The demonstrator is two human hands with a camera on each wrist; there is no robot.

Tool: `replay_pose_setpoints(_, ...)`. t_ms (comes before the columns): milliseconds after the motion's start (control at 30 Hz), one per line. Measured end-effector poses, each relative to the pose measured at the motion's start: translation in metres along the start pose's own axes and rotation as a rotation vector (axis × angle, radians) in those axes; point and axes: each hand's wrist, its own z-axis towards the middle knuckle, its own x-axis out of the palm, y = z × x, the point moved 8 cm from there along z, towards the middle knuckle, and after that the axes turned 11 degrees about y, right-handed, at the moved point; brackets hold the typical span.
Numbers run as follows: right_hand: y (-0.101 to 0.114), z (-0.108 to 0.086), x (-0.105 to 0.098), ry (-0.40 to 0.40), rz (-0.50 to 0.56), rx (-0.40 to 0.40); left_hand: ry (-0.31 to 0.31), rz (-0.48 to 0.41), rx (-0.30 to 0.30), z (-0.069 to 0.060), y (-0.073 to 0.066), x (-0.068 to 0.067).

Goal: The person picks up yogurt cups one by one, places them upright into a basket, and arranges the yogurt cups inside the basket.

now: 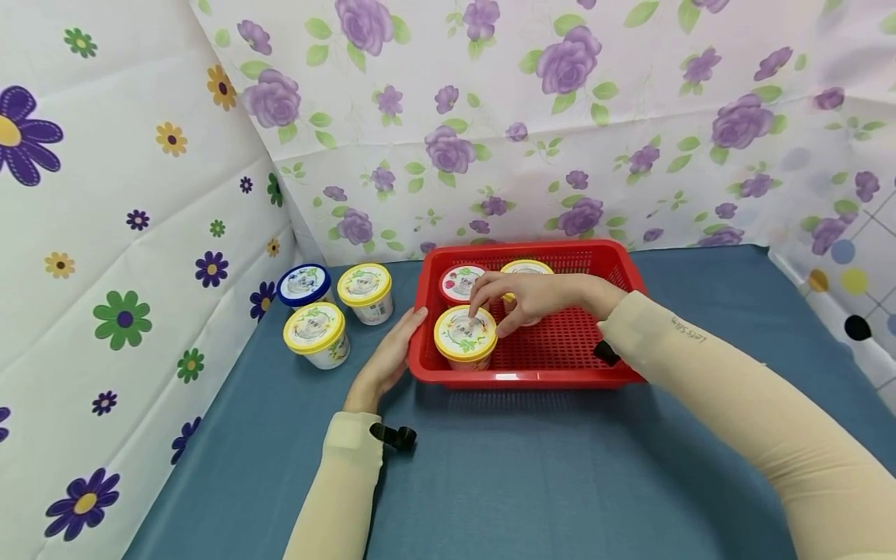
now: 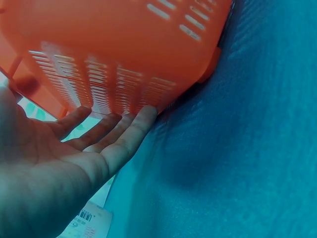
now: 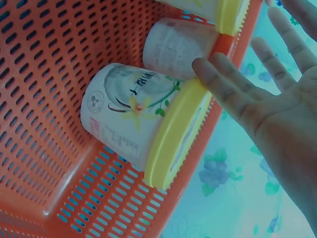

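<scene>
A red plastic basket point(image 1: 532, 379) stands on the table with three lidded tubs at its left side and back. My left hand point(image 1: 385, 359) rests against its left end. The left wrist view shows those fingers point(image 2: 130, 134) extended, tips touching the slotted outer wall. My right hand point(image 1: 535, 298) is over the basket, its fingertips at the lid of the front yellow-lidded tub point(image 1: 465, 334). Behind it are a red-lidded tub point(image 1: 458, 281) and another yellow-lidded tub point(image 1: 525, 267), partly hidden by the hand. Loosely spread right fingers point(image 3: 228, 94) show in the right wrist view.
Left of the basket stand a blue-lidded tub point(image 1: 304, 285) and two yellow-lidded tubs, one at the back point(image 1: 365, 292) and one nearer point(image 1: 318, 334). A blue cloth point(image 1: 532, 474) covers the table. Flower-patterned sheets point(image 1: 392, 187) hang behind and at the left.
</scene>
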Motion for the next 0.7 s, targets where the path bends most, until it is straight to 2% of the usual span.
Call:
replay_pose_setpoints(267,0.005,-0.015,-0.012,-0.027,0.074,0.007,-0.006,-0.009,-0.001,-0.001,0.000,0.001)
replay_pose_setpoints(500,0.004,-0.044,-0.032,-0.155,0.088,-0.004,-0.011,-0.002,-0.001,0.000,0.001,0.001)
replay_pose_setpoints(700,-0.001,-0.061,-0.037,-0.191,0.117,-0.001,-0.012,-0.013,-0.003,0.001,0.001,0.000)
